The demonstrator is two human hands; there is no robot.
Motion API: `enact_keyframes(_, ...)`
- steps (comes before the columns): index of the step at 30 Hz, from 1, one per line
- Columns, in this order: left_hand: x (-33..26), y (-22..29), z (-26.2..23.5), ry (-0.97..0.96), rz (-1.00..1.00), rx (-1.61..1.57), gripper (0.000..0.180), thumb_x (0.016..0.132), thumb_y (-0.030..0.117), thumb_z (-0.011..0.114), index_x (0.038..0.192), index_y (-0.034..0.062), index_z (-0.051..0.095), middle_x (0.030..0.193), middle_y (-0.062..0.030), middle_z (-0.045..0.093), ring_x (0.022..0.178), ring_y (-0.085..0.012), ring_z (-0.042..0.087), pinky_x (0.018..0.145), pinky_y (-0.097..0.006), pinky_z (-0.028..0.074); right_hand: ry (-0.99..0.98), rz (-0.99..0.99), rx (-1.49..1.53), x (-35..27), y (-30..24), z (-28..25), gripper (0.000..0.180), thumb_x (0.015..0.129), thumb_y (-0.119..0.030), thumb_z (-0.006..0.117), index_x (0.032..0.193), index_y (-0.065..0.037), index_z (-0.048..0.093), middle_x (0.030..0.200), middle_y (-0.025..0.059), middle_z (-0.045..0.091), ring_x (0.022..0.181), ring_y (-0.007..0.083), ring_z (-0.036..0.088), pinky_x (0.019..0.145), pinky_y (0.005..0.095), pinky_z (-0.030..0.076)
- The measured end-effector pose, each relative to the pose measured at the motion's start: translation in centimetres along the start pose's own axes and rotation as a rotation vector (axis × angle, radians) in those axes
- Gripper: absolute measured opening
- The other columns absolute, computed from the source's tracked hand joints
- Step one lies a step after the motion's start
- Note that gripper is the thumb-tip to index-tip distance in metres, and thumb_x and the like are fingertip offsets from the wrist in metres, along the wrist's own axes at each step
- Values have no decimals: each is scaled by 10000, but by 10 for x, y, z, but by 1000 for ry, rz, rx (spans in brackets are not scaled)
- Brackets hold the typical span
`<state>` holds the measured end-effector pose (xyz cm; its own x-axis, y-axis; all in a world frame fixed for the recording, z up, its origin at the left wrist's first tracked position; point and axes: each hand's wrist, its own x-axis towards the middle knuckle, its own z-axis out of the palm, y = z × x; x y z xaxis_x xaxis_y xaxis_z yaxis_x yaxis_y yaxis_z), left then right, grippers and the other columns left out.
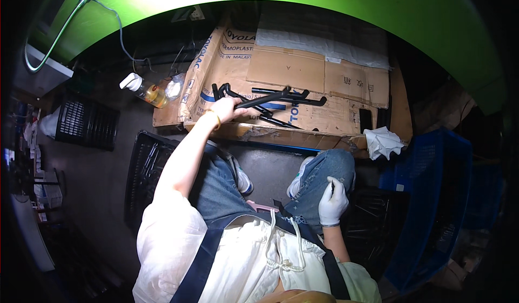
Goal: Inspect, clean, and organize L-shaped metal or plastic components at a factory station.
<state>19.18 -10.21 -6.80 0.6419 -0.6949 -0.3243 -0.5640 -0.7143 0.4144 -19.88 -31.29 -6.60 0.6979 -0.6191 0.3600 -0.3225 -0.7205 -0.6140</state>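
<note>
The bare left hand [226,110], clamped on a long glossy black bent-ended bar [265,98] at twelve o'clock, could drag adjacent loose black bars [306,101] if ends snag; the white-gloved right hand [333,201], at four o'clock, has indeterminable closure.

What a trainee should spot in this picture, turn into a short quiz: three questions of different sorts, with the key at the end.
1. Multiple choice. Which hand wears the white glove?
A) left
B) right
C) neither

2. True or false. The pump bottle is to the left of the flat cardboard piece.

3. Open question. What does the left hand hold?

Key:
1. B, the right hand.
2. True.
3. A black rod.
</note>
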Motion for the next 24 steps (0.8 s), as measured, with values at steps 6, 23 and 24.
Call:
enact_keyframes(6,-92,52,43,123,31,-811,343,1036,283,547,1298,63,561,861,7,605,685,-89,550,626,-246,453,-147,58,217,22,-36,6,142,934,-83,621,1061,-71,684,975,161,714,891,344,700,767,400,552)
enact_keyframes(23,-207,165,90,-138,200,-1553,641,1050,98,452,1607,122,137,1257,-84,532,792,-100,556,747,-271,535,-541,531,877,62,-109,38,221,948,-241,703,925,-31,637,709,-32,544,622,52,452,549,258,384)
enact_keyframes(24,-209,165,88,-154,210,-1565,645,1044,81,449,1607,120,137,1259,-86,533,792,-100,556,745,-271,535,-556,622,890,62,-109,36,213,952,-240,698,919,-39,637,709,-35,542,627,46,447,551,253,378)
